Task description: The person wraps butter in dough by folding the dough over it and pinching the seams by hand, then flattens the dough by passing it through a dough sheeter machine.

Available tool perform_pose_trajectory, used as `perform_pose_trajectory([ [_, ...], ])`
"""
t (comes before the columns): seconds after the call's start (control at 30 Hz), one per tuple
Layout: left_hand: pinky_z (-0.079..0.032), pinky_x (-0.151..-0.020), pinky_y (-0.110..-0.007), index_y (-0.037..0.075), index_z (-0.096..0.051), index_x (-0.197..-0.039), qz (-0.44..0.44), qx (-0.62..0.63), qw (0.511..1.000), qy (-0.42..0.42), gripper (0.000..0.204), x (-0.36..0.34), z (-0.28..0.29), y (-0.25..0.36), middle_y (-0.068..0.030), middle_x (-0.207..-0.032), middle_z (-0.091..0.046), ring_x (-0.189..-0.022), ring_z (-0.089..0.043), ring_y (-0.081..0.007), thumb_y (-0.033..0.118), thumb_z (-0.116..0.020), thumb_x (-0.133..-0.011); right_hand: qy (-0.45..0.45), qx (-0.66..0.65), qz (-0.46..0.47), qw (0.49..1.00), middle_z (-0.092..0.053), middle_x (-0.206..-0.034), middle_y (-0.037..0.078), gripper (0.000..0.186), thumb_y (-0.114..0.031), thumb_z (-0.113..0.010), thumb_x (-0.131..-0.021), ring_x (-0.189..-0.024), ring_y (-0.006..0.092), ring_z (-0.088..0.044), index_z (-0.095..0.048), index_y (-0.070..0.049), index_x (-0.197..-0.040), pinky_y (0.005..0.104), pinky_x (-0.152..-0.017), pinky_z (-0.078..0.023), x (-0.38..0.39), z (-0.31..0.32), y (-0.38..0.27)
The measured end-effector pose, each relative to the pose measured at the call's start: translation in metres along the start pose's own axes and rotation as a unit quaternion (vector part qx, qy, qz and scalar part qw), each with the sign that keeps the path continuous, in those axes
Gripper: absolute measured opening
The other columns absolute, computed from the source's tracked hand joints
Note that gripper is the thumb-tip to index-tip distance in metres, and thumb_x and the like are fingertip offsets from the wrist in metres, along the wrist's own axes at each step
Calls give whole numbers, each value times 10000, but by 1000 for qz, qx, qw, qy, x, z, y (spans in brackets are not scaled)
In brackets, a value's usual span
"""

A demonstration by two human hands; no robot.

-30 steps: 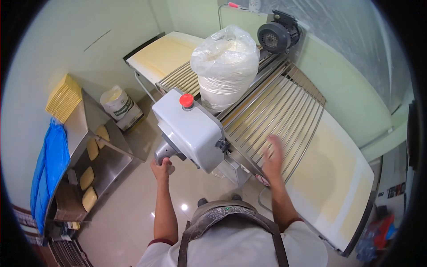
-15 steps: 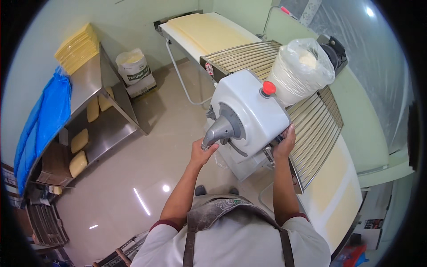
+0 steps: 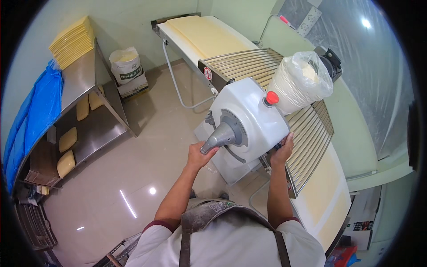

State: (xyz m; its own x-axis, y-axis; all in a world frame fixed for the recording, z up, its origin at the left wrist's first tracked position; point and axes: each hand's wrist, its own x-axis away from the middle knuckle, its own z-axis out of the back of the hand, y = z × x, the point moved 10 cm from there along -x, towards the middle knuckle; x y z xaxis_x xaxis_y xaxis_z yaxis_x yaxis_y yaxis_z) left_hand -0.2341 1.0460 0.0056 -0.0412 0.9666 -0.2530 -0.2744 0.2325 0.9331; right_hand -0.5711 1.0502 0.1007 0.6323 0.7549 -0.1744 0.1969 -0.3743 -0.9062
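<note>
A dough sheeter with a white housing [image 3: 260, 118] stands in front of me. My left hand [image 3: 199, 156] is closed round the end of its grey lever [image 3: 219, 137], which sticks out from a round dial. At the housing's near right corner, my right hand [image 3: 283, 150] is curled over a dark control that its fingers mostly hide. A red push button [image 3: 271, 98] sits on top of the housing. Yellowish dough sheet [image 3: 204, 33] lies on the far left belt, and more dough [image 3: 321, 189] covers the near right belt.
Metal bar guards [image 3: 311, 138] flank the housing. Behind it stands a clear bag of white powder [image 3: 289, 86]. On the left, a steel table [image 3: 80, 86] carries stacked yellow sheets [image 3: 73, 42] and blue plastic [image 3: 35, 118], with dough pieces [image 3: 66, 163] below. A sack [image 3: 126, 66] rests on a box.
The whole view has shifted slightly, with the machine a little lower in the picture. Both hands keep their places on the lever and at the housing's corner.
</note>
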Motion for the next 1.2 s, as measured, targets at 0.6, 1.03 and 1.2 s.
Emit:
perform_pose_trajectory([
  [0.6,-492,-603,-368,51,-658,-887,-2,26,998,-60,342,-2,-9,-14,-133,-682,-638,-618,-632,-292,354,-766,-771,-86,292,255,918,-584,-1153,152,311,-83,-510,-900,-1088,243,-539,-551,37,-1184,357,-1002,-373,19,-74,-76],
  [1.03,-438,-945,-396,43,-592,-1146,-70,-27,984,-163,327,-220,90,-70,-175,-1108,-630,-1084,-587,-343,244,-618,-888,71,241,155,955,-557,-1065,149,441,-388,-431,-948,-1023,248,-528,-570,27,-1001,386,-947,-402,10,-40,-61],
  [1.2,-418,-985,-422,38,-556,-1216,-179,-151,957,-172,364,-397,77,-72,-201,-1210,-588,-1150,-541,-369,213,-597,-900,136,201,154,958,-534,-1024,136,445,-424,-436,-952,-986,245,-527,-532,9,-977,395,-904,-426,18,-45,-57],
])
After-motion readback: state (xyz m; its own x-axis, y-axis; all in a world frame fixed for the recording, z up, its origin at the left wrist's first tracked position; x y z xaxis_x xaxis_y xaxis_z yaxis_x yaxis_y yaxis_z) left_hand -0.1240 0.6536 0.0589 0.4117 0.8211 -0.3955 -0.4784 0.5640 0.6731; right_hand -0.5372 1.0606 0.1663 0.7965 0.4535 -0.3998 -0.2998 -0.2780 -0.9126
